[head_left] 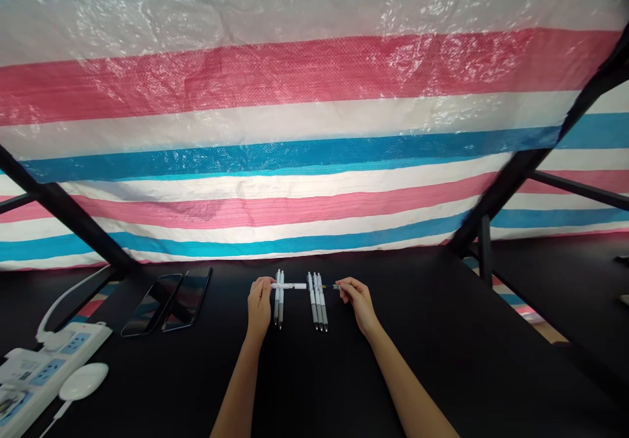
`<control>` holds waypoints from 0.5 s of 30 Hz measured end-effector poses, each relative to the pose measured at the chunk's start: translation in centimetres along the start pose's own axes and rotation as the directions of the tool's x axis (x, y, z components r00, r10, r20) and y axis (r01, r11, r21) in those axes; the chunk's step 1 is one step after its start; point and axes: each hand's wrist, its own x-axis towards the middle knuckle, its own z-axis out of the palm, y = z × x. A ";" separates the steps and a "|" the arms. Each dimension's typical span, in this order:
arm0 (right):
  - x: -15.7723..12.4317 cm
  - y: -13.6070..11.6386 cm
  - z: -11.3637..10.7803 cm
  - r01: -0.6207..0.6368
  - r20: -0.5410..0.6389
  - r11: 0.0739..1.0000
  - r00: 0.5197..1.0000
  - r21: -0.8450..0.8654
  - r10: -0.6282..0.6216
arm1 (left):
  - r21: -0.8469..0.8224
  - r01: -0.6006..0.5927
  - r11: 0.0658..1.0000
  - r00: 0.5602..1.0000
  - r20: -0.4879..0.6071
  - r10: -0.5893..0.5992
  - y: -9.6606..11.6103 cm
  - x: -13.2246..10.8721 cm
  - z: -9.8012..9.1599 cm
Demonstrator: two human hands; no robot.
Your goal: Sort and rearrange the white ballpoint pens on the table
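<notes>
Both of my hands are out over a black table [314, 372]. My left hand [259, 302] pinches one end of a white pen barrel [291, 286] held crosswise above the table. My right hand [356, 298] pinches a small pen part [337, 287], apparently a refill tip, in line with the barrel's other end. Two white pens [278, 302] lie side by side under the barrel next to my left hand. Three more white pens [318, 304] lie between my hands.
Two dark phones [168, 300] lie at the left. A white power strip [34, 369] and a white round device [82, 380] sit at the near left corner. A striped tarp [304, 130] hangs behind, with black frame bars [73, 219] at both sides.
</notes>
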 end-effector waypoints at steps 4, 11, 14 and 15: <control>0.0 -0.1 0.1 -0.008 0.016 1.000 1.000 -0.014 0.008 | 0.008 0.012 1.000 1.000 0.016 -0.012 -0.1 0.0 0.0; 0.0 -0.2 0.1 -0.020 0.039 1.000 0.999 0.006 0.020 | 0.011 -0.019 1.000 1.000 0.022 0.019 0.0 -0.2 0.5; 0.0 -0.1 0.1 -0.023 0.047 1.000 0.999 -0.003 0.023 | 0.013 -0.023 1.000 0.999 0.041 0.023 0.0 -0.3 0.7; 0.0 -0.1 0.1 -0.022 0.047 1.000 0.999 -0.008 0.022 | 0.013 -0.023 1.000 0.999 0.046 0.023 0.0 -0.3 0.7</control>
